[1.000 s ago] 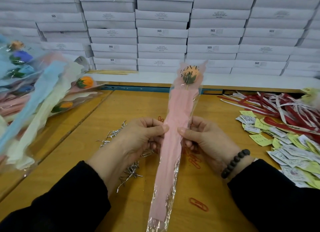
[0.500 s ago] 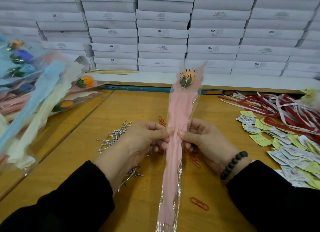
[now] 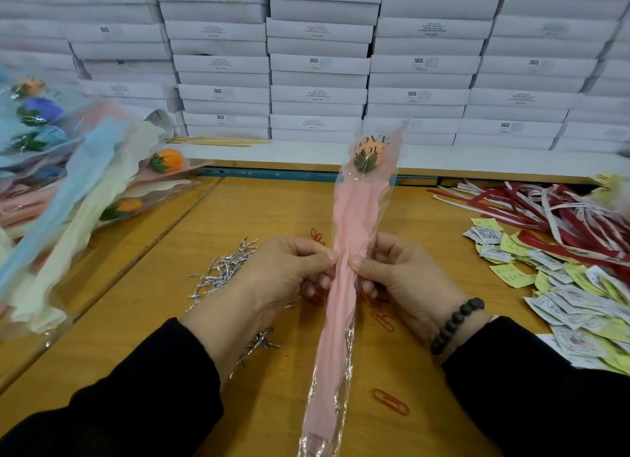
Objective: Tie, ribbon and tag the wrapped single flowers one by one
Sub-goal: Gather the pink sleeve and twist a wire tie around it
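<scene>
Pink-wrapped single flower (image 3: 354, 217) in clear sleeve printed "LOVE YOU", held upright over the table, pinched mid-stem, untied, no ribbon or tag.

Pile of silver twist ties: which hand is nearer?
Left. The left hand sits right beside the silver twist ties while pinching the pink wrapped flower; the right hand is beyond the flower, farther away.

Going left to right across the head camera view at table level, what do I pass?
Pile of wrapped flowers → silver twist ties → left hand → pink wrapped flower held by both hands → right hand → paper tags, with red ribbons behind them.
</scene>
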The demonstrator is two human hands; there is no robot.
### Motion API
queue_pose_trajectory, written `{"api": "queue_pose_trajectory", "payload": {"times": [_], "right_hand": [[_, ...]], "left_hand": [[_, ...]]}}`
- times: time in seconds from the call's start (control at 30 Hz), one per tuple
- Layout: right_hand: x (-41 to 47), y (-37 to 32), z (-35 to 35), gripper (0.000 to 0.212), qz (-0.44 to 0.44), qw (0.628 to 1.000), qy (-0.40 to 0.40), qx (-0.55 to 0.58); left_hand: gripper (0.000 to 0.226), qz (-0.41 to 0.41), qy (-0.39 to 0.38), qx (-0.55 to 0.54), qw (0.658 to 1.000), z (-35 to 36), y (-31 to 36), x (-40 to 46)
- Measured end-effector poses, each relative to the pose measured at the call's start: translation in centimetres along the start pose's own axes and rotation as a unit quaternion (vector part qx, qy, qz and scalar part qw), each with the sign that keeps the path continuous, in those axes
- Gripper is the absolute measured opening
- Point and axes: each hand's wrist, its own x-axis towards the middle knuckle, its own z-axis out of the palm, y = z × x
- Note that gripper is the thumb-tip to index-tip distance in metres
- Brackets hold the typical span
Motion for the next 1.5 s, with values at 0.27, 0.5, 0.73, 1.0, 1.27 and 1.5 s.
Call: {"api": "queue_pose_trajectory", "payload": {"times": [0.27, 0.5, 0.73, 1.0, 1.27, 1.5], "right_hand": [[-0.2, 0.0, 0.3, 0.017, 0.003, 1.000, 0.008, -0.027], [-0.3, -0.3, 0.2, 0.010, 0.011, 1.000, 0.009, -0.020], [-0.2, -0.2, 0.1, 0.007, 0.004, 0.999, 0.017, -0.035], [0.0, -0.7, 0.0, 0.008, 0.014, 0.999, 0.017, 0.044], [-0.3, -1.1, -0.1, 0.002, 0.052, 0.997, -0.009, 0.063], [-0.2, -0.6, 0.2, 0.014, 0.036, 0.997, 0.008, 0.074]], "left_hand": [[0.008, -0.001, 0.020, -0.009, 1.000, 0.3, -0.3, 0.0], [0.023, 0.054, 0.007, 0.107, 0.993, 0.2, 0.4, -0.2], [0.012, 0.037, 0.011, 0.099, 0.994, 0.7, 0.1, -0.2], [0.012, 0.054, 0.052, 0.037, 0.997, 0.6, -0.2, 0.1], [0.014, 0.059, 0.049, 0.033, 0.996, 0.3, -0.2, 0.3], [0.010, 0.060, 0.045, 0.025, 0.997, 0.5, -0.3, 0.2]]}}
